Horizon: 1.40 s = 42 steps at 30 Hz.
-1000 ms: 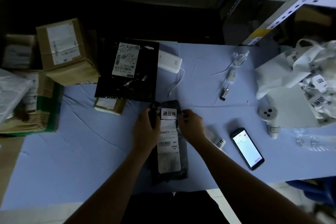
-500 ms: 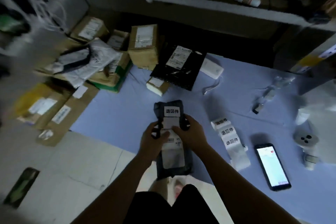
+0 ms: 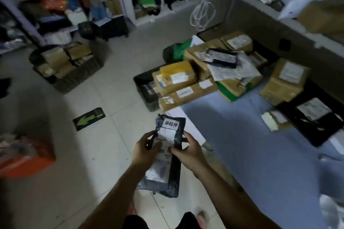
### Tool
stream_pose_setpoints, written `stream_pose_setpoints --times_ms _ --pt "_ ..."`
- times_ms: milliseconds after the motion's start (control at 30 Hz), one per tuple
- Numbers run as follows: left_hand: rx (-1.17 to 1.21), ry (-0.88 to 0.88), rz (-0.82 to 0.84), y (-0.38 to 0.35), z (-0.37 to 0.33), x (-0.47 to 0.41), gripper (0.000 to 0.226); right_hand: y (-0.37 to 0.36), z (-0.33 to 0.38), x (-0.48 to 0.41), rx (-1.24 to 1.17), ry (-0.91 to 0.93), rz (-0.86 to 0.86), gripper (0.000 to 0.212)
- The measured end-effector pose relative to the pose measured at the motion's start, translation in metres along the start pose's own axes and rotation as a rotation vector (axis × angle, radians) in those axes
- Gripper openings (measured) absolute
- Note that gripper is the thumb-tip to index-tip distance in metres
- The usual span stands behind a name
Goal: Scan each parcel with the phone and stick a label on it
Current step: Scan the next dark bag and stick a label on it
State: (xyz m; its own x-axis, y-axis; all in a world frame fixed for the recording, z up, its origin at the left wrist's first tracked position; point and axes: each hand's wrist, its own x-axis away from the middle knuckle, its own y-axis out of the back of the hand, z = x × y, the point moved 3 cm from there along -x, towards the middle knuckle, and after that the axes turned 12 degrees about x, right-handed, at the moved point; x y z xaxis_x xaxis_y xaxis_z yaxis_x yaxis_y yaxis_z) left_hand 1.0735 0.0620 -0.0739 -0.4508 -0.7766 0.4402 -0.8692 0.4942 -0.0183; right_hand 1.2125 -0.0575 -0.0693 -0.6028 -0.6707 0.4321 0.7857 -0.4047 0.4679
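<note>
- The grey parcel bag [image 3: 176, 176] is up in the air over the tiled floor [image 3: 83, 163], just left of the table [image 3: 251, 150] with its blue cloth.
- The left hand [image 3: 147, 149] grips the parcel's left edge, fingers curled round it.
- The right hand [image 3: 188, 151] grips the right edge, thumb lying on the shipping label [image 3: 161, 165].
- A small white sticker [image 3: 170, 124] with three black characters sits near the parcel's top.
- Cardboard boxes [image 3: 186, 83] are piled at the table's far end.
- A black mailer [image 3: 316, 126] lies on the table further right.
- A green arrow sticker [image 3: 89, 118] lies on the floor.
</note>
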Motion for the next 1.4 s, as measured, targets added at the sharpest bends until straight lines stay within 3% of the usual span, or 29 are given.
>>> stream_pose_setpoints --times_ms 233,500,767,1033,1267,1400 --pt "0.02 0.02 -0.141 0.187 -0.018 -0.085 0.028 -0.16 0.123 -0.072 -0.01 -0.038 0.167 0.052" --pt "-0.069 -0.047 -0.002 0.256 -0.073 -0.213 0.035 -0.221 0.204 -0.186 -0.001 -0.096 0.121 0.059" --pt "-0.265 0.018 0.141 0.237 -0.139 -0.4 0.042 -0.216 0.247 -0.358 -0.114 -0.127 0.062 0.064" --pt "-0.419 0.038 0.47 0.16 -0.205 -0.562 0.058 -0.166 0.279 -0.493 -0.243 -0.271 -0.055 0.059" --pt "-0.577 0.098 0.727 0.093 -0.179 -0.715 0.061 -0.156 0.24 -0.596 -0.354 -0.486 -0.126 0.09" --pt "-0.612 0.179 0.893 0.063 -0.141 -0.79 0.07 -0.172 0.199 -0.652 -0.36 -0.638 -0.266 0.094"
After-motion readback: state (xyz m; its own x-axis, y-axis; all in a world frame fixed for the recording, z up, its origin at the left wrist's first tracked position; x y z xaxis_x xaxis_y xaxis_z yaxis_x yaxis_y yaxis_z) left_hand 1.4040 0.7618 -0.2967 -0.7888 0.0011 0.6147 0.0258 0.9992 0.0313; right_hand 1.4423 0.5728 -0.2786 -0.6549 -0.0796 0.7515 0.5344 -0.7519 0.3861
